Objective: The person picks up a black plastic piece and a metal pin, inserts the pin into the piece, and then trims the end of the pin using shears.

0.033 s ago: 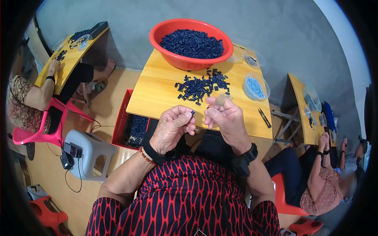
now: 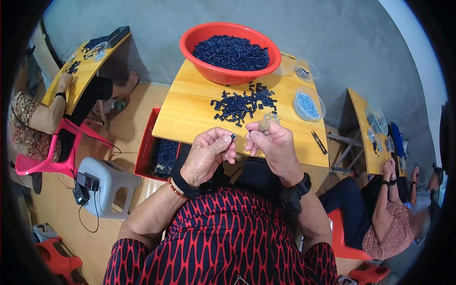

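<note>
My left hand (image 2: 211, 149) is closed, with a small dark plastic piece (image 2: 232, 136) pinched between thumb and fingers. Beside it my right hand (image 2: 270, 145) also forms a pinch; a tan wrap (image 2: 263, 125) covers part of one finger. Whatever lies between its fingertips is too small to name. Both hands are above the near edge of the yellow table (image 2: 180, 114), a short gap apart. Just beyond them spreads a loose pile of dark tube-shaped pieces (image 2: 237, 105). A few clear small pieces (image 2: 272, 117) lie behind my right hand.
A red basin (image 2: 228, 74) full of dark pieces stands at the back. On the right are a tub of light-blue bits (image 2: 308, 105) and small snips (image 2: 319, 142). A red box (image 2: 145, 149) sits below left, near a grey stool (image 2: 104, 180). People work at tables either side.
My right index finger has come down toward the thumb, closing the pinch. My left hand stays where it was. The hands of the person on the right have shifted slightly.
</note>
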### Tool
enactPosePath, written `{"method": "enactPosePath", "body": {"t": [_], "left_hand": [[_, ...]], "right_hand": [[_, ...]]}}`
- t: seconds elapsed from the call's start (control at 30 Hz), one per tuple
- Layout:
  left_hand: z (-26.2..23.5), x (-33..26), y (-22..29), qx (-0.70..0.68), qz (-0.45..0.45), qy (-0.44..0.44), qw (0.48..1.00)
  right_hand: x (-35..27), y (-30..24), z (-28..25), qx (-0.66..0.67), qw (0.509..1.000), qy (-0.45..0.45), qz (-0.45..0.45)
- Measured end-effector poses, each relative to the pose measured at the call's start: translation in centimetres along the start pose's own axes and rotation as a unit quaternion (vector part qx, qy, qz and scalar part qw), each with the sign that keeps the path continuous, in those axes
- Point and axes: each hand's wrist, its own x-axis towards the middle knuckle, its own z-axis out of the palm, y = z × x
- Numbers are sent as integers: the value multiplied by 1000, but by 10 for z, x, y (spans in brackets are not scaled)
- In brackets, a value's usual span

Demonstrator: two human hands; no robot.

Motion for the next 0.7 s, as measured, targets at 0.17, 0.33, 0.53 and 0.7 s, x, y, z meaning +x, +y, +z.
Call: {"method": "enactPosePath", "body": {"t": [0.17, 0.33, 0.53, 0.7], "left_hand": [[6, -4, 3, 15, -18, -13, 1000], [10, -5, 3, 1, -25, -21, 999], [11, -6, 3, -19, -30, -23, 999], [10, -4, 3, -24, -33, -22, 999]], "right_hand": [[-2, -5, 9, 32, 999, 23, -4], [-3, -2, 10, 34, 999, -11, -33], [-5, -9, 24, -28, 998, 9, -57], [-3, -6, 21, -92, 993, 13, -67]]}}
